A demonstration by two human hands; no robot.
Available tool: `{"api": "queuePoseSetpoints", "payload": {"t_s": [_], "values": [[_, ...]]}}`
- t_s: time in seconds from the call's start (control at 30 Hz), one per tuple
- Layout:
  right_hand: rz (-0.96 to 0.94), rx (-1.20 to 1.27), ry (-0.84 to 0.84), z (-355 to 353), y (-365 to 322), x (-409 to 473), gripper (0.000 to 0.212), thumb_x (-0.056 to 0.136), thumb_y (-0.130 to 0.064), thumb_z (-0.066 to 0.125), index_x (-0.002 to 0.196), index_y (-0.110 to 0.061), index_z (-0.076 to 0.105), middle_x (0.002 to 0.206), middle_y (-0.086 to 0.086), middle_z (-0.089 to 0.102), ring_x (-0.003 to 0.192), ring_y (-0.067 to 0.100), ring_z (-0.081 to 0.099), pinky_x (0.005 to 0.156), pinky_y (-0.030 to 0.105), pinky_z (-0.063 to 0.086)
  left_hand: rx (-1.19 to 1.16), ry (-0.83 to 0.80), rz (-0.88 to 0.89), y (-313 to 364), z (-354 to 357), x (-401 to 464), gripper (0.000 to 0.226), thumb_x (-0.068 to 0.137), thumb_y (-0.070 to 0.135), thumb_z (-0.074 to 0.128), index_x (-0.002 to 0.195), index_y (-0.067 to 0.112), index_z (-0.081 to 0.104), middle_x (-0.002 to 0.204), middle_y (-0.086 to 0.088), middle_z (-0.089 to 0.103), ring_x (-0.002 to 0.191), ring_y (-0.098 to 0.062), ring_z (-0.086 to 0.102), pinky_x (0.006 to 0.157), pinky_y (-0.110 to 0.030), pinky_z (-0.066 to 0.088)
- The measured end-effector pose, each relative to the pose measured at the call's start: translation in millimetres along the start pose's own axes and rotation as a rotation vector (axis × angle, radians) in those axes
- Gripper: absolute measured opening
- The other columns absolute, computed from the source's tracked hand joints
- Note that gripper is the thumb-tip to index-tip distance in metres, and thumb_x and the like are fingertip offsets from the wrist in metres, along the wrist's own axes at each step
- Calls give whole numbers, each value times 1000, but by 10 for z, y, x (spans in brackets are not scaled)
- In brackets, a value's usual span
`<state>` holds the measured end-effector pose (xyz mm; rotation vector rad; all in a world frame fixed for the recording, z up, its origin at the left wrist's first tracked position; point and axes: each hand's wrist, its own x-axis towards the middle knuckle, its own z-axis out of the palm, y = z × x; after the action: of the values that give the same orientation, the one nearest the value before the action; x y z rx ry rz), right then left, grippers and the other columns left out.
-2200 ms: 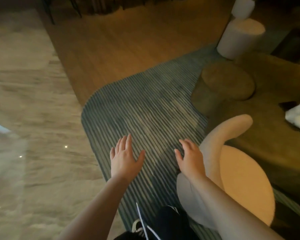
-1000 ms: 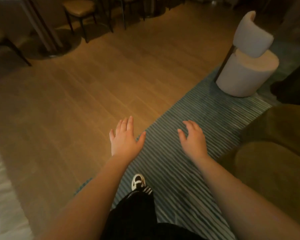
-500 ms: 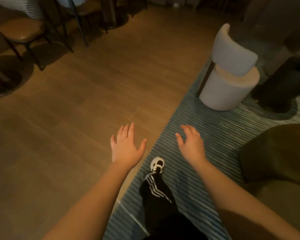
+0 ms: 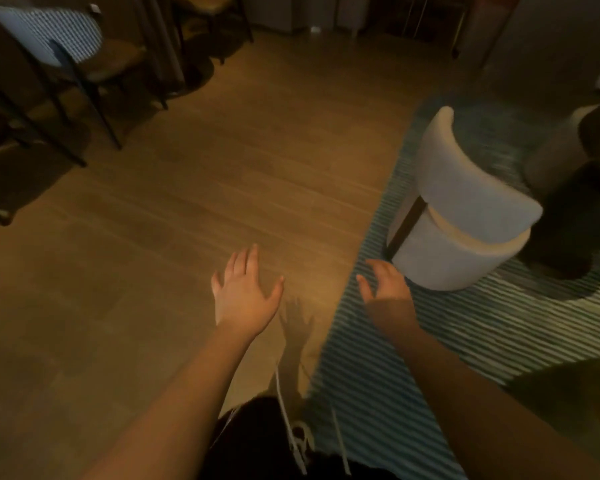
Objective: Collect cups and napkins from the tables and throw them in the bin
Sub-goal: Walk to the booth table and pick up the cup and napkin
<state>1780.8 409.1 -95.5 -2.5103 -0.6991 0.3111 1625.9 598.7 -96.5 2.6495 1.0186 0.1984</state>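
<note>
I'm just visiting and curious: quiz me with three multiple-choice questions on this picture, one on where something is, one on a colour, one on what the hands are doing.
1. Where does the white round chair stand?
A. on the striped rug
B. on the bare wooden floor
C. on a table

2. What colour are the rug's stripes?
A. red and black
B. blue and pale
C. plain yellow

3. What are the left hand and right hand doing?
A. each holds a cup
B. both pinch a napkin
C. both are open and hold nothing

Answers: 1 A, its base sits on the stripes; 2 B, blue bands alternate with pale ones; 3 C, the fingers are spread with nothing in them.
</note>
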Motion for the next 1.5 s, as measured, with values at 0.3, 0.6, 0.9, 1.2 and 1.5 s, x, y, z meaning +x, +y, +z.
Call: {"api": "queuePoseSetpoints", "payload": {"t_s": [0.3,0.6,0.9,1.2,1.5], "values": [[27,9,72,203,-97,2922,41,95,-29,50,131,-7,50,134,13,52,124,30,45,103,40,37,13,-32,68,200,456,3224,78,86,64,30,149,21,15,154,-5,24,142,-19,14,111,-52,13],[189,10,135,-69,-294,6096,42,95,-32,50,131,-11,50,134,10,52,125,27,45,103,43,38,19,-88,186,858,585,6659,75,88,58,39,148,18,21,154,-5,26,142,-19,17,112,-51,15],[284,30,217,-460,186,8927,41,94,-33,50,130,-14,51,134,7,52,125,24,45,104,43,39,3,-140,275,1812,1198,9387,75,88,61,34,150,22,16,156,-2,21,143,-17,13,113,-49,10],[291,17,200,-1249,887,12430,42,95,-32,48,132,-11,49,139,10,48,129,27,41,106,40,35,7,-123,266,3287,1714,12788,73,89,59,37,149,21,19,155,-2,24,143,-17,14,114,-49,11],[314,20,216,-2086,1415,15226,43,96,-33,47,134,-13,48,139,7,47,129,24,41,107,41,35,-22,-159,286,4722,2113,15525,75,89,62,32,150,22,15,156,-2,20,143,-18,12,114,-51,11]]}}
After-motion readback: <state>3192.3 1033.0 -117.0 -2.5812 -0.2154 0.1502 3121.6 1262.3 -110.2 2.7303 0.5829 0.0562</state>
